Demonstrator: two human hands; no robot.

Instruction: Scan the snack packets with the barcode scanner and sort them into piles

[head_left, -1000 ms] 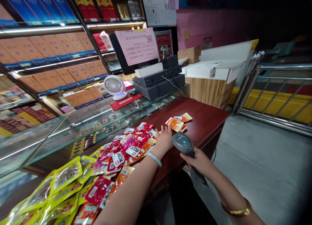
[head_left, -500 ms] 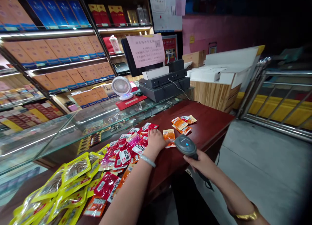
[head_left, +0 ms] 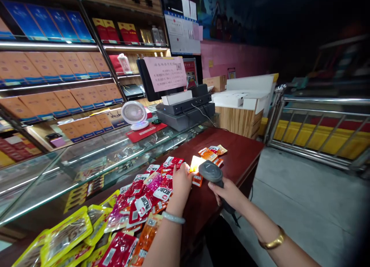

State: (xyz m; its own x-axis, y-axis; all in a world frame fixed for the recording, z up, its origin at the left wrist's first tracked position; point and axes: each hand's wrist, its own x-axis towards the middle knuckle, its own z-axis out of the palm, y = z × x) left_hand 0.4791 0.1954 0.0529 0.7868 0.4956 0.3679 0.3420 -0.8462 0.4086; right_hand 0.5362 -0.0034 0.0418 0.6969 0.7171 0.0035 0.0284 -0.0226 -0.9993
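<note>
My right hand [head_left: 227, 191] is wrapped round the handle of a dark grey barcode scanner [head_left: 211, 171], its head pointing left. In front of the scanner, a small snack packet [head_left: 196, 163] glares bright white and yellow in its light. My left hand [head_left: 182, 179], with a pale bangle on the wrist, pinches this packet at its left edge; some fingers are hidden. Just below it an orange packet [head_left: 197, 180] lies on the table. Left of my left hand spreads a heap of red snack packets [head_left: 144, 203], with yellow-edged packets [head_left: 68, 234] nearer me.
Several orange packets [head_left: 208, 154] lie farther back on the dark red table [head_left: 239, 147]. A glass display counter [head_left: 95, 159] runs along the left, bearing a white fan [head_left: 134, 113] and a dark cash drawer [head_left: 185, 116]. A metal railing [head_left: 312, 134] stands at the right.
My left hand has closed on a snack packet, which now shows lit up before the scanner. The scanner stays close to the packets. The camera view has shifted right.
</note>
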